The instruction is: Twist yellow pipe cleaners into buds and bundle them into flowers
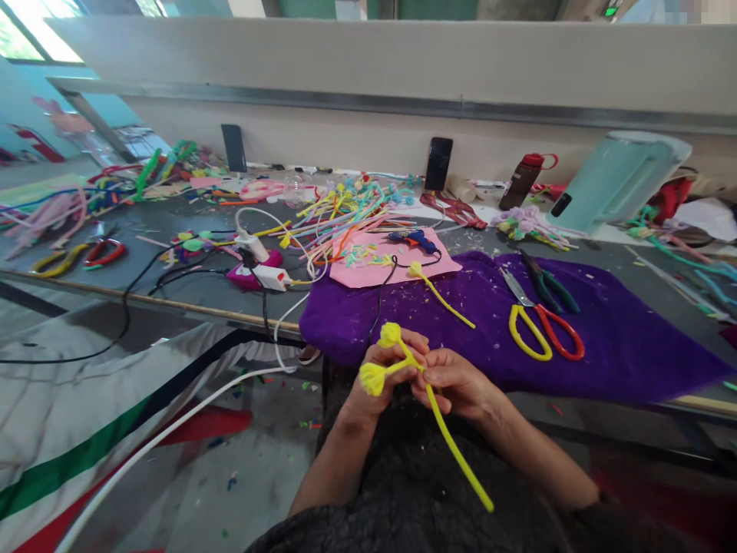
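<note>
Above the lap, two hands' fingers (441, 358) clamp one yellow stem (454, 445) bearing two yellow blooms (373, 379).

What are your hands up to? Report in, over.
Left hand and right hand: both on yellow stem. Two yellow blooms up top. Scissors on purple cloth, clear of both hands.

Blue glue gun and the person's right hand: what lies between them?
In the head view, a loose yellow stem lies between the blue glue gun and the right hand, its bud end on the pink sheet, the rest over purple cloth.
</note>
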The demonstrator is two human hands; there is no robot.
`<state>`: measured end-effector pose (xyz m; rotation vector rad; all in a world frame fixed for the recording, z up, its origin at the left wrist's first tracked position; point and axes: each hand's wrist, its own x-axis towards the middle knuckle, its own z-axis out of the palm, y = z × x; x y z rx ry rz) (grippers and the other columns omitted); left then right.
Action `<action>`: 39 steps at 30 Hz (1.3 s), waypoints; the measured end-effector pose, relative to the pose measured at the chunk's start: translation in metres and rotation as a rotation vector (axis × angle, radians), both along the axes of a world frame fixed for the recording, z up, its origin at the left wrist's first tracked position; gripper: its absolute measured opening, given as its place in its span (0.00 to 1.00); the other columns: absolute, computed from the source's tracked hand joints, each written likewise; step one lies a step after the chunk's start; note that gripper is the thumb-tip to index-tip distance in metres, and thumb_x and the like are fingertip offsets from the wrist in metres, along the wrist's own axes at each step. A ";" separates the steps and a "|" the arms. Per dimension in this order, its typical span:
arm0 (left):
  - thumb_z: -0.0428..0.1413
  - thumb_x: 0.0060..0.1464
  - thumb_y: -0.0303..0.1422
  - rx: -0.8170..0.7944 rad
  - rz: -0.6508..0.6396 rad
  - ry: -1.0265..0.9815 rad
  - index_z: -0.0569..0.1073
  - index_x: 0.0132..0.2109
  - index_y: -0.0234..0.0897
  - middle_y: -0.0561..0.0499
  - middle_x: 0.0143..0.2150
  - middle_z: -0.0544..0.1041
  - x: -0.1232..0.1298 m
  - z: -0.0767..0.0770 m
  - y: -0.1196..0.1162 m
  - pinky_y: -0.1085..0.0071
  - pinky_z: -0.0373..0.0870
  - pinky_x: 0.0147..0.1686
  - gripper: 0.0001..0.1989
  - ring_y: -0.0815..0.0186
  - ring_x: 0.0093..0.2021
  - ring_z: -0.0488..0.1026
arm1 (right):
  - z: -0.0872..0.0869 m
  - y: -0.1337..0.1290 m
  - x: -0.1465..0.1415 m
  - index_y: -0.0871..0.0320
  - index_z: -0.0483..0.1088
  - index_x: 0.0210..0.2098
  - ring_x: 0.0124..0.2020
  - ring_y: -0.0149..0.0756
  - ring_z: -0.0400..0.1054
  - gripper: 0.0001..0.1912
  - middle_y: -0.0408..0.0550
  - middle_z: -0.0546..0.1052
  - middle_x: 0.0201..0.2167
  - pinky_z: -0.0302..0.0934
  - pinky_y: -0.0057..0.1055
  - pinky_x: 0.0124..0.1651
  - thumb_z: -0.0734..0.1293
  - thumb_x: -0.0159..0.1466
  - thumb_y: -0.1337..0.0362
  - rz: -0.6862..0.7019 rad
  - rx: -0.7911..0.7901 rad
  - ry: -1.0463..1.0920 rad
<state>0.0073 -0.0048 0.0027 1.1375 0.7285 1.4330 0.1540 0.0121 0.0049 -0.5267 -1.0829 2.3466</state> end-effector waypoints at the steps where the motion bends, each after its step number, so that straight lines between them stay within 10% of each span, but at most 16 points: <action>1: 0.63 0.38 0.41 0.012 0.008 -0.010 0.79 0.26 0.40 0.46 0.34 0.74 0.000 0.000 0.001 0.55 0.62 0.51 0.10 0.53 0.45 0.68 | 0.001 0.000 -0.001 0.65 0.71 0.24 0.10 0.19 0.51 0.15 0.43 0.69 0.14 0.41 0.21 0.13 0.72 0.49 0.57 -0.004 0.000 -0.001; 19: 0.68 0.28 0.34 -0.152 0.146 -0.196 0.74 0.22 0.35 0.52 0.24 0.74 0.005 -0.010 -0.002 0.71 0.66 0.26 0.12 0.69 0.23 0.68 | 0.009 0.000 0.003 0.63 0.68 0.23 0.14 0.20 0.47 0.13 0.39 0.65 0.16 0.37 0.22 0.18 0.70 0.53 0.59 -0.094 0.214 -0.178; 29: 0.64 0.37 0.27 -0.165 0.358 -0.170 0.69 0.22 0.34 0.54 0.29 0.73 0.015 -0.009 0.002 0.76 0.65 0.34 0.09 0.72 0.31 0.68 | 0.013 -0.006 -0.003 0.61 0.68 0.27 0.26 0.30 0.60 0.10 0.47 0.69 0.24 0.51 0.28 0.30 0.59 0.62 0.66 -0.616 1.453 -0.774; 32: 0.64 0.39 0.29 -0.189 0.337 -0.219 0.72 0.25 0.35 0.55 0.30 0.73 0.017 -0.011 0.001 0.76 0.64 0.34 0.07 0.73 0.30 0.68 | 0.014 -0.003 -0.005 0.61 0.68 0.25 0.24 0.28 0.59 0.10 0.44 0.68 0.22 0.51 0.26 0.29 0.60 0.61 0.65 -0.564 1.269 -0.679; 39: 0.63 0.40 0.38 -0.221 0.045 -0.340 0.78 0.34 0.37 0.49 0.32 0.77 0.011 -0.007 -0.001 0.68 0.67 0.39 0.13 0.64 0.35 0.72 | 0.016 0.005 0.004 0.62 0.67 0.21 0.14 0.20 0.47 0.10 0.39 0.65 0.15 0.37 0.23 0.17 0.67 0.54 0.63 -0.127 0.253 -0.200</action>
